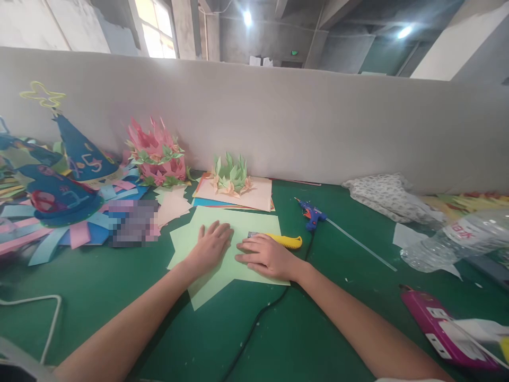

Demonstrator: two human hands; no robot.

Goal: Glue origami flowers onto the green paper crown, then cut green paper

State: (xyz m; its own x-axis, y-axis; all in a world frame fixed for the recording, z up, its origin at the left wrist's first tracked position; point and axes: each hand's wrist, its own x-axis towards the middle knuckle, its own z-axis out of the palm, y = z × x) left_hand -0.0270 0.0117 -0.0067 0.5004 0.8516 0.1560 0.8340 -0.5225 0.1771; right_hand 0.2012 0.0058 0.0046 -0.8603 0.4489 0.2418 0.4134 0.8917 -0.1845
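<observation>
Light green paper sheets (214,286) lie overlapped at angles on the green table. My left hand (210,244) rests flat on their left part, fingers stretched out. On the right part lies my right hand (264,255), palm down with its fingers apart. A yellow utility knife (288,241) sits just beyond the right hand, its grey front end partly hidden behind the fingers. Neither hand grips anything that I can see. Right of the knife is a blue glue gun (312,215) with a long clear glue stick (366,246) in its back.
Behind the sheets, a green paper crown (231,172) stands on stacked coloured paper (258,193). Pink paper crowns (157,154) and blue cone hats (85,148) stand left. A plastic bottle (457,239) and pink power strip (431,318) lie right. A black cable (254,323) crosses the front.
</observation>
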